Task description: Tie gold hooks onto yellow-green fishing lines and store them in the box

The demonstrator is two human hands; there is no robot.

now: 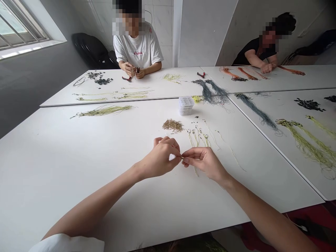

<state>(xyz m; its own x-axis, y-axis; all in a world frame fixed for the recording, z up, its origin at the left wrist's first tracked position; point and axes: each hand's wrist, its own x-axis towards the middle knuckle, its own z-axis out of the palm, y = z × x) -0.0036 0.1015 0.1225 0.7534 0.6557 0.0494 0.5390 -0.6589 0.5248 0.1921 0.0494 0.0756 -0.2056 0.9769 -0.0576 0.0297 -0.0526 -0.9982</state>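
Observation:
My left hand (pixel 160 157) and my right hand (pixel 203 161) meet fingertip to fingertip above the white table (pixel 78 168). Both pinch a small piece between them, with a thin yellow-green string (pixel 195 170) trailing down from the right hand. Just beyond my hands lie several short strings with dark ends (pixel 199 137). A small heap of brass-coloured metal pieces (pixel 172 125) sits a little farther back, left of them.
A stack of clear plastic boxes (pixel 186 105) stands behind the heap. Bundles of green string (pixel 105 111), grey string (pixel 210 91) and more green string (pixel 307 143) lie on the tables. Two people sit at the far tables, handling strings, with red pliers (pixel 201 74) near them.

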